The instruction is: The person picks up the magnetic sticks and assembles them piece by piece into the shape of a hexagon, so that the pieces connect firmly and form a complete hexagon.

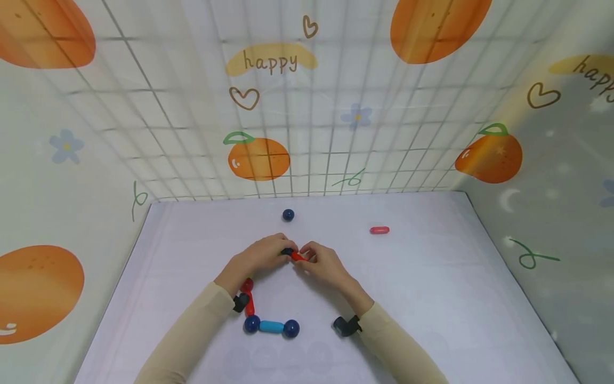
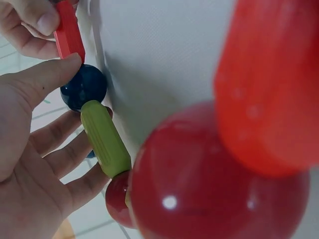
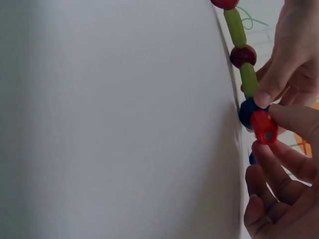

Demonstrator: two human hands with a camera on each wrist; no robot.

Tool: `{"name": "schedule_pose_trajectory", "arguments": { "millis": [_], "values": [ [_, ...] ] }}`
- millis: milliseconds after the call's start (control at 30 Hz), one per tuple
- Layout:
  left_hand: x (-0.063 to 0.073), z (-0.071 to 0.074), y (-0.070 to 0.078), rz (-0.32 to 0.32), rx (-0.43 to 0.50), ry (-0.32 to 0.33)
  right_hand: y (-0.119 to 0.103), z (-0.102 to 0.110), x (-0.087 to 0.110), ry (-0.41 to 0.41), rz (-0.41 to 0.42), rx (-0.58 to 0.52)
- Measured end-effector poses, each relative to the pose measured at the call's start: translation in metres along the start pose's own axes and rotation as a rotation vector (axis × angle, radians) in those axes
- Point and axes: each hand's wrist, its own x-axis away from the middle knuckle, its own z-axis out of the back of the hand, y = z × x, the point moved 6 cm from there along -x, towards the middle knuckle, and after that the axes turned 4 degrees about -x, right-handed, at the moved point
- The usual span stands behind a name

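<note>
My left hand (image 1: 264,253) pinches a dark blue ball (image 2: 83,89) between its thumb and fingers. Opposite it, my right hand (image 1: 327,266) grips a red rod (image 3: 263,125) whose other end meets that ball; a hole shows in the rod's near end. From the blue ball runs a green rod (image 2: 105,139) to a red ball (image 3: 243,56), then another green rod (image 3: 235,27) and a further red ball (image 2: 214,174). Under my left wrist, a red rod (image 1: 249,305) links this chain to a blue ball (image 1: 251,324), a light blue rod (image 1: 272,327) and another blue ball (image 1: 291,328).
A loose dark blue ball (image 1: 288,215) lies beyond my hands, near the back of the white table (image 1: 408,277). Farther right is a loose pinkish-red rod (image 1: 380,230). Patterned curtains (image 1: 307,106) stand behind the table and at both sides.
</note>
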Motion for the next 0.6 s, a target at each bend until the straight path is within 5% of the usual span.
{"name": "schedule_pose_trajectory", "arguments": {
  "millis": [200, 600],
  "values": [
    [0.004, 0.003, -0.008, 0.053, -0.010, 0.000, -0.002, 0.011, -0.017, 0.051, 0.015, 0.015],
    [0.010, 0.008, -0.015, 0.073, -0.019, -0.009, -0.008, 0.023, -0.097, 0.117, 0.007, 0.120]
  ]
}}
